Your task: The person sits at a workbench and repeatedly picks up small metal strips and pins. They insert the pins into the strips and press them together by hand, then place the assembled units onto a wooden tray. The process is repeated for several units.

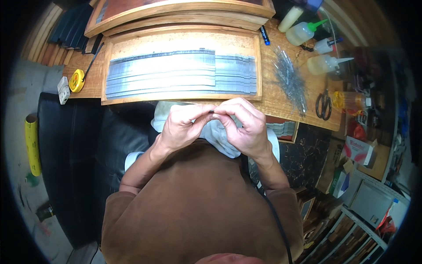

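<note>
My left hand (181, 126) and my right hand (245, 125) meet in front of my chest, just off the table's near edge. Both are closed in a pinch, thumb against fingers, on a small dark piece (212, 111). It is mostly covered by the fingertips, so its kind cannot be made out. Just beyond the hands, a shallow wooden tray (258, 66) holds rows of thin grey strips (171, 72), brightly lit and overlapping. A loose heap of thin, dark metal-looking slivers (290, 81) lies on the table to the right of the tray. A pale cloth (217, 136) rests beneath my hands.
Wooden frames (184, 17) are stacked behind the tray. On the table's right side are black-handled scissors (324, 105), a green-tipped squeeze bottle (303, 33), another squeeze bottle (323, 64) and a blue marker (264, 35). A yellow tape measure (77, 81) sits at the left.
</note>
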Available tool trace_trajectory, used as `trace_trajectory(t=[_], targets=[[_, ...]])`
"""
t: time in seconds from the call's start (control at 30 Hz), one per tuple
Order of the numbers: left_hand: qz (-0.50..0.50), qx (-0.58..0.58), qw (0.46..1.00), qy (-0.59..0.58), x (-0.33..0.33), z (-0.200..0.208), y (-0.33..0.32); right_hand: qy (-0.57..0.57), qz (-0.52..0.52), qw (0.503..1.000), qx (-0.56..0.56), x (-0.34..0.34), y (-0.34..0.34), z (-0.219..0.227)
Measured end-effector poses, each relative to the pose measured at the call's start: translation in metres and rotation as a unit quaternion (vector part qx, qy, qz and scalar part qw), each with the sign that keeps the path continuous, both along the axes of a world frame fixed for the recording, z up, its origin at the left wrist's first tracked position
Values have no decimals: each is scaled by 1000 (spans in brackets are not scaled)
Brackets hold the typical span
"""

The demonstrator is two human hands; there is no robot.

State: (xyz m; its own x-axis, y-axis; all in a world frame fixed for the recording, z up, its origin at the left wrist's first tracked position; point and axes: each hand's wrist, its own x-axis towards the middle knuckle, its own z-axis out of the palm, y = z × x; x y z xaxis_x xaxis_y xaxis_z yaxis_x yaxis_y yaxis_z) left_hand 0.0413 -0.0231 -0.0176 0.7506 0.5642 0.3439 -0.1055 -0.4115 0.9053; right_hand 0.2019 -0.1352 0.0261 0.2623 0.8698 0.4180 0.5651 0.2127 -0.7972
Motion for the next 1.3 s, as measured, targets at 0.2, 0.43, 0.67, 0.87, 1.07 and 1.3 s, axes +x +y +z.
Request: trace_trajectory(t=[0.2, 0.43, 0.67, 0.87, 1.07, 1.3], targets=[[-5, 75, 997, -7, 1, 5, 16, 11, 4, 1000, 27, 0, 11, 4], [-19, 103, 994, -32, 8, 4, 20, -6, 2, 1000, 26, 3, 13, 4], [-16, 132, 991, -21, 12, 11, 20, 24, 31, 999, 28, 9, 14, 0], [-25, 117, 993, 5, 11, 6, 20, 45, 20, 999, 18, 6, 15, -8], [-18, 94, 995, -23, 14, 6, 15, 42, -12, 999, 25, 2, 12, -9], [-75, -13, 996, 42, -2, 14, 6, 81, -28, 996, -10, -7, -3, -7]])
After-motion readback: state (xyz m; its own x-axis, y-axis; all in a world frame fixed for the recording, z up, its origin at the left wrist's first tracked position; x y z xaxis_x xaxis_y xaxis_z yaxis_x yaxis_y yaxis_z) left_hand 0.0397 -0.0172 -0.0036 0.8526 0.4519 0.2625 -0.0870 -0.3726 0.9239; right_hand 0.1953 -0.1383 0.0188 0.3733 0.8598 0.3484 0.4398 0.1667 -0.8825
